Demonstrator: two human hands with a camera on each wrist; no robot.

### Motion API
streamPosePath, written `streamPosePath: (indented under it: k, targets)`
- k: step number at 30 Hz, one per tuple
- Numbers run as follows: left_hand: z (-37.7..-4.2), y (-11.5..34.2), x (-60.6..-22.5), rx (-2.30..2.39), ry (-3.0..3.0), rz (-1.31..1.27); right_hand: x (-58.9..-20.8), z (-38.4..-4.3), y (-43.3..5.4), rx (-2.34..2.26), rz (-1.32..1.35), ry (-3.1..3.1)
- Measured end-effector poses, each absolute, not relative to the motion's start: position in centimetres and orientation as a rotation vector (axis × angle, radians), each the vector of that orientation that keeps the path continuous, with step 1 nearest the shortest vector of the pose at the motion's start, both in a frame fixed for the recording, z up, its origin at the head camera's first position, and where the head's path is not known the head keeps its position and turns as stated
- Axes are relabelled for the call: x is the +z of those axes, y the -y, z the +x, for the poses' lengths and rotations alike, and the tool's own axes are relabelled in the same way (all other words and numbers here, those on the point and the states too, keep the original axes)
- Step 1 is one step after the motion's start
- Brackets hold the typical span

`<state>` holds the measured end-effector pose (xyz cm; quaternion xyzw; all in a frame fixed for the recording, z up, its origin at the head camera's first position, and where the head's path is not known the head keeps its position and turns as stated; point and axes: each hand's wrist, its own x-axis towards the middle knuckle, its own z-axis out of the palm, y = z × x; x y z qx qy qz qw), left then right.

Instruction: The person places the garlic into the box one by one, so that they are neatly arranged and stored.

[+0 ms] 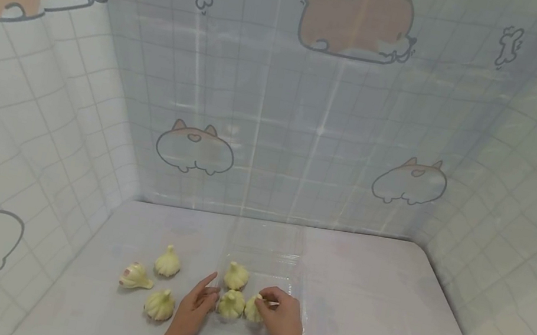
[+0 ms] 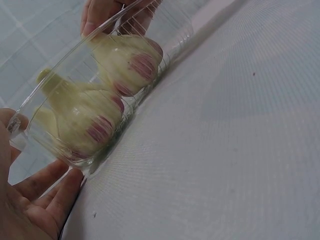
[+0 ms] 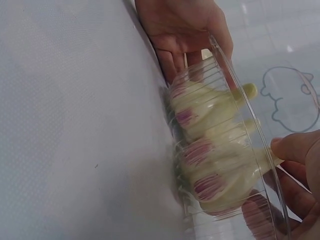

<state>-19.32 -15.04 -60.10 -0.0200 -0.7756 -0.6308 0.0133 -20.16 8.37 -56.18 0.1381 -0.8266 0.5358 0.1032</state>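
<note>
A clear plastic clamshell box (image 1: 283, 281) lies open on the table, its lid (image 1: 268, 238) folded back behind it. My right hand (image 1: 283, 317) pinches the stem of a garlic bulb (image 1: 253, 310) at the box's front right. Beside it inside stands a second garlic bulb (image 1: 230, 306), with a third bulb (image 1: 236, 275) behind. My left hand (image 1: 194, 305) rests against the box's left side, fingers fairly straight. The left wrist view shows its thumb at the rim and its fingers (image 2: 50, 195) low outside the wall. Purple patches mark the bulbs' lower sides (image 3: 207, 186).
Left of the box, several inches from my left hand, are three more garlic bulbs: two upright, a rear one (image 1: 168, 262) and a front one (image 1: 160, 305), and one tipped over (image 1: 136, 276). Patterned curtains (image 1: 306, 108) enclose the pale table (image 1: 360, 291) at the back and sides.
</note>
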Motion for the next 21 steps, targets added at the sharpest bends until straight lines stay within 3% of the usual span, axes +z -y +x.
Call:
streamPosePath:
  k: [21]
  targets:
    - [-18.6,14.9,-58.4,-2.035,2.392,-0.119,-55.5,-20.5,-9.8,1.593,0.374,2.373]
